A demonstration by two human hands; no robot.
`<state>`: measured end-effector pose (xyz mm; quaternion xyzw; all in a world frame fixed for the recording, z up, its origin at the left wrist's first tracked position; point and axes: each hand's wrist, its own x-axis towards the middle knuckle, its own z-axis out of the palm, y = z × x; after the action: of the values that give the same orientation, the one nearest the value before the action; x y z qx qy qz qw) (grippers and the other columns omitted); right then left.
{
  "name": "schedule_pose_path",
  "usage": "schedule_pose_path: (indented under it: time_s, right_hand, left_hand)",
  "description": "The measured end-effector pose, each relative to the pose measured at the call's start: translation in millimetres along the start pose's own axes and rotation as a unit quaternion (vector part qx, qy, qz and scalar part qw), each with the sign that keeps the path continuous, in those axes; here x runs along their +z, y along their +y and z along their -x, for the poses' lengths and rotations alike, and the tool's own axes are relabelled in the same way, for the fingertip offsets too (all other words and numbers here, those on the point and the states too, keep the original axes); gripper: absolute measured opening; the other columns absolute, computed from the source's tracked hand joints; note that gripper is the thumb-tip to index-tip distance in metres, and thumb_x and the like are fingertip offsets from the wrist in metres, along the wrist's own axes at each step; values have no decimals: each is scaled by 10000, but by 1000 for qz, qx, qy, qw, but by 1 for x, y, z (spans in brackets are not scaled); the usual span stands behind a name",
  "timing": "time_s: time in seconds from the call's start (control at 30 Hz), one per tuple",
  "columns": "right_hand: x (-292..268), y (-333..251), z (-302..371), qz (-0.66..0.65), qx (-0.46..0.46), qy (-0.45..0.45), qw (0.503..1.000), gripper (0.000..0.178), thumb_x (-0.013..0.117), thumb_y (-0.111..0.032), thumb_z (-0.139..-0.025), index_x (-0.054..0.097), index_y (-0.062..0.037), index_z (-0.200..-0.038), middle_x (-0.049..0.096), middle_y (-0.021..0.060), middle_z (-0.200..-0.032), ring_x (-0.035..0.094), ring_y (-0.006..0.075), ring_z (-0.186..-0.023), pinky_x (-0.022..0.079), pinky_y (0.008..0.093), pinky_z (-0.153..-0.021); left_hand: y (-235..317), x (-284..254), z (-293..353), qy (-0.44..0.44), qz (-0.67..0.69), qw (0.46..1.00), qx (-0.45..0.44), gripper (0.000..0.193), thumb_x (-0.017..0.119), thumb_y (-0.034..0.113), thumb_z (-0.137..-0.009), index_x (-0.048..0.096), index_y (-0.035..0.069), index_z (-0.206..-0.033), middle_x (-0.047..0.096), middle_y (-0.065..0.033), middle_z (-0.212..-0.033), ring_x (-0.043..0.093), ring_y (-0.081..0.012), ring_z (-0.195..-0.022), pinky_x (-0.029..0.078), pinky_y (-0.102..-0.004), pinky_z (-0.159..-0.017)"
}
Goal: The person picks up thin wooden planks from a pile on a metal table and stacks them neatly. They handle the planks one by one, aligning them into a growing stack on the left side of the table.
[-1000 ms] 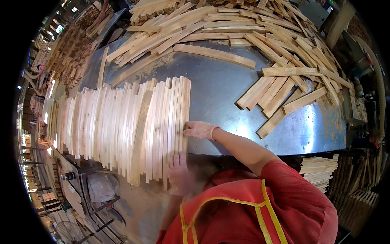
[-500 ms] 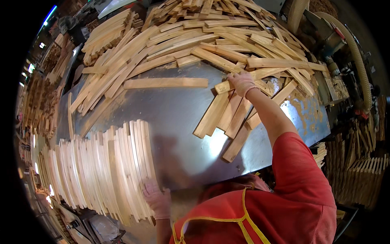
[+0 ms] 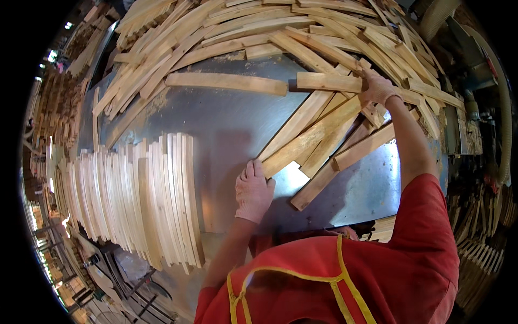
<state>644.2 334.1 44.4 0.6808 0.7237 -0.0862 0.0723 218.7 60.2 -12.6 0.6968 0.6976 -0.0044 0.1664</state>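
A pale wooden strip (image 3: 313, 135) lies slantwise over several others on the metal table. My left hand (image 3: 253, 191), in a light work glove, has its fingers bent at the strip's near end. My right hand (image 3: 379, 89), gloved likewise, closes over the far end of the same strip; its fingertips are partly hidden among the wood. Beside it, another wooden strip (image 3: 329, 81) points left and runs in under the right hand. Below the held strip, a darker wooden strip (image 3: 314, 189) reaches toward the table's near edge.
A row of upright-edged strips (image 3: 162, 200) stands packed on the left. One single strip (image 3: 226, 82) lies mid-table on the metal tabletop (image 3: 226, 116). A heaped pile of strips (image 3: 259, 27) curves round the far side. A ribbed hose (image 3: 504, 119) hangs at the right.
My left hand has left the packed row and come right to the slanted strip's near end. My right hand has shifted right and slightly up. The view has shifted too.
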Motion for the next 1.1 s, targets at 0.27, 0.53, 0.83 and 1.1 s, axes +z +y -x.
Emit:
schedule_pose_path:
  time_s: [0.27, 0.53, 0.83, 1.1]
  right_hand:
    - [-1, -62, 48, 6, -93, -33, 995, 711, 783, -402, -783, 657, -75, -1402, 774, 222, -1110, 735, 415, -1044, 570, 470, -935]
    - [40, -125, 130, -579, 40, -56, 812, 372, 686, -366, -1002, 695, -30, -1162, 715, 86, -921, 694, 201, -795, 575, 352, -718]
    - [158, -418, 216, -584, -34, -224, 780, 514, 554, -498, -1095, 707, -30, -1246, 710, 70, -879, 649, 157, -716, 533, 345, -654]
    - [95, -489, 225, -372, -308, -304, 821, 410, 615, -337, -964, 662, -74, -1274, 742, 230, -1149, 689, 410, -1118, 542, 504, -890]
  left_hand:
    - [3, -2, -25, 51, -197, 972, 118, 765, 763, 387, -844, 485, 77, -1486, 653, -95, -1328, 656, -258, -1151, 526, -405, -1005]
    - [-105, -85, 141, -106, 160, 978, -86, 694, 820, 507, -816, 689, 84, -1351, 723, -178, -1203, 711, -371, -1112, 563, -482, -972]
    - [-224, -74, 237, 179, 128, 939, -263, 310, 799, 300, -889, 742, 76, -1095, 729, -188, -1064, 702, -417, -1014, 562, -502, -868]
    - [-268, -70, 264, 188, 112, 934, -283, 227, 760, 309, -897, 702, 93, -938, 703, -180, -901, 692, -398, -812, 539, -526, -714]
